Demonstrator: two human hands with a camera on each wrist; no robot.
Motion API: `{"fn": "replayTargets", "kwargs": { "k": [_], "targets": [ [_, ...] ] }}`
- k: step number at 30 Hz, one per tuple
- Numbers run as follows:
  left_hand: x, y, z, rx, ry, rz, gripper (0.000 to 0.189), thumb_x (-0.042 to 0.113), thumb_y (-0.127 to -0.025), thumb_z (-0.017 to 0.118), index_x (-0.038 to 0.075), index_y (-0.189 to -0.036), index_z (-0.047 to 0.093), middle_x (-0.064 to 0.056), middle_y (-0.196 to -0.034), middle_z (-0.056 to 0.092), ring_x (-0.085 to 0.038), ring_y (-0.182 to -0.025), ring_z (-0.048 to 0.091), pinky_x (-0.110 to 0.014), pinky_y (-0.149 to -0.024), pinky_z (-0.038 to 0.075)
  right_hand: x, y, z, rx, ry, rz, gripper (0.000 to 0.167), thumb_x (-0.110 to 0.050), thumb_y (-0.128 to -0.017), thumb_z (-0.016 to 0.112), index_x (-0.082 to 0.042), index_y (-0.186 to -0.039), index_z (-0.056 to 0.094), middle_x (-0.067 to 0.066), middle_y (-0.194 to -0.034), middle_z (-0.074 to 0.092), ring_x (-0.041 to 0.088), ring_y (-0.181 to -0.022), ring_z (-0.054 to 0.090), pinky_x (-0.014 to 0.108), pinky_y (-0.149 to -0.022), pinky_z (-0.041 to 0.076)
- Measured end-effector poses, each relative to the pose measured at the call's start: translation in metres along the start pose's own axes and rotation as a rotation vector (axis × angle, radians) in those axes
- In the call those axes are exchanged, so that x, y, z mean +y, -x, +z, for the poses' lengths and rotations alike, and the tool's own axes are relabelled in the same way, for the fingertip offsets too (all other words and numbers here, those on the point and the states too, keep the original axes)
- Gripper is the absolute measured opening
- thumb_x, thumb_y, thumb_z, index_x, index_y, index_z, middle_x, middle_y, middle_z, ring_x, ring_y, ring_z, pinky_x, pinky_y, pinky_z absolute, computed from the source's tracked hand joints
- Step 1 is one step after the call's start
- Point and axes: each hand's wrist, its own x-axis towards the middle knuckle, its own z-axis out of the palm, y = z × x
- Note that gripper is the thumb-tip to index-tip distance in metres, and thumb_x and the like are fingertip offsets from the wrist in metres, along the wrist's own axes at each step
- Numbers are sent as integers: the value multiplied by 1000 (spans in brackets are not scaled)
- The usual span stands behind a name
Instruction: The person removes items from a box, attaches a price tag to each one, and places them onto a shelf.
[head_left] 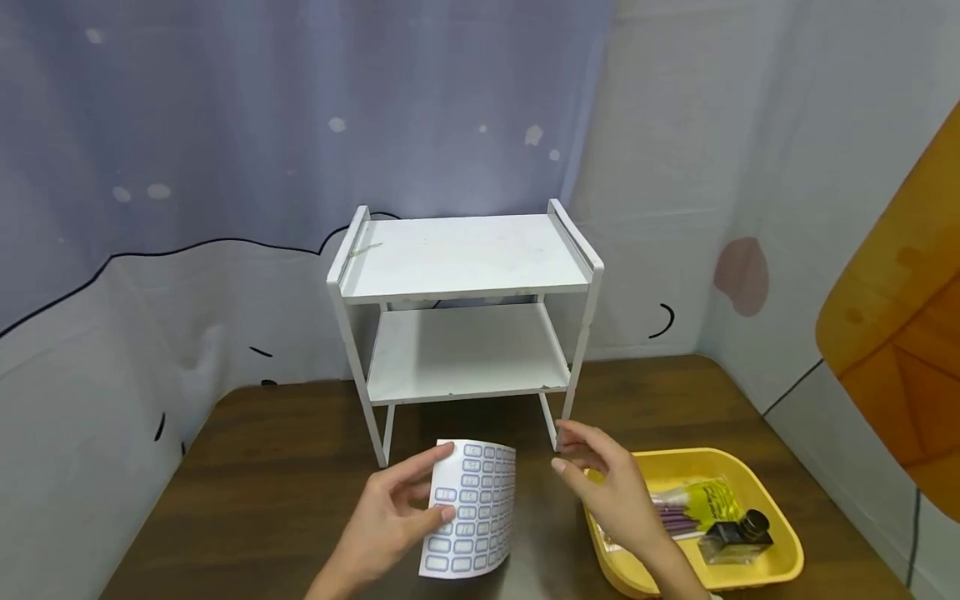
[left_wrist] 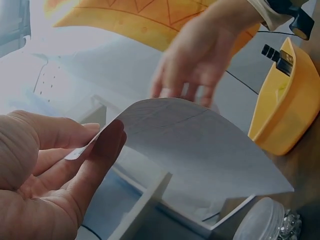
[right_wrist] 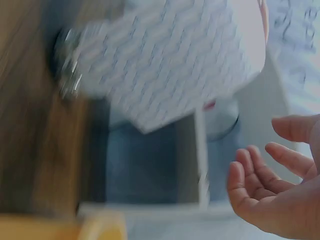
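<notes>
My left hand [head_left: 390, 521] pinches the left edge of a sheet of sticker labels [head_left: 476, 508] between thumb and fingers. Rows of blue-bordered labels cover the sheet, with a bare patch at its upper left corner. It bows outward, and its plain back [left_wrist: 185, 145] faces the left wrist camera. To the right of the sheet, apart from it, my right hand [head_left: 611, 487] hovers with thumb and fingers parted and nothing between them. The right wrist view shows that hand [right_wrist: 280, 185] with loosely bent fingers beside the blurred sheet [right_wrist: 175, 60].
A white two-tier shelf [head_left: 465, 254] stands behind the hands on the brown table [head_left: 247, 467]. At the right, a yellow basket [head_left: 783, 542] holds a packet of purple sticks [head_left: 678, 512] and a black-capped glass bottle [head_left: 735, 546]. A clear jar [left_wrist: 265, 220] contains shiny bits.
</notes>
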Motion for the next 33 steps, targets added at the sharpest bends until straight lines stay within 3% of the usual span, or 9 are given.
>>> {"fn": "replayTargets", "kwargs": {
  "k": [4,10,19,25,33],
  "targets": [
    [3,0,5,-4,3,16,63,-6,-88,67,-21,-141,36,-52,-129,45,-15,-101,72,-40,-77,60,-26,4,22,22,-43,-168,26,3,-86,73,-5,-111,72,5,-97,70,8,-83,64,23,-71,56],
    [12,-1,15,-7,0,39,61,-5,-89,67,-17,-142,39,-48,-134,44,-15,-106,71,-40,-77,60,-54,7,47,82,-36,-347,26,5,-80,78,-6,-103,74,5,-93,71,11,-77,61,21,-66,53],
    [22,-4,26,-7,-11,97,60,-8,-89,65,-18,-142,39,-49,-131,46,-13,-103,71,-40,-75,61,-64,8,60,222,-4,-333,29,0,-74,84,-11,-99,74,0,-84,66,11,-71,59,18,-61,50],
    [23,-4,30,3,-21,104,60,-9,-88,65,-15,-143,40,-47,-131,48,-16,-99,73,-40,-74,61,-63,8,64,294,37,-329,27,1,-72,85,-12,-93,73,-3,-80,66,9,-68,59,17,-60,48],
    [22,-5,33,17,-34,100,60,-11,-87,65,-14,-143,42,-46,-128,51,-18,-95,74,-39,-73,61,-66,9,63,298,46,-270,21,2,-76,81,-13,-87,73,-7,-78,67,3,-68,59,17,-60,50]
  ]
}}
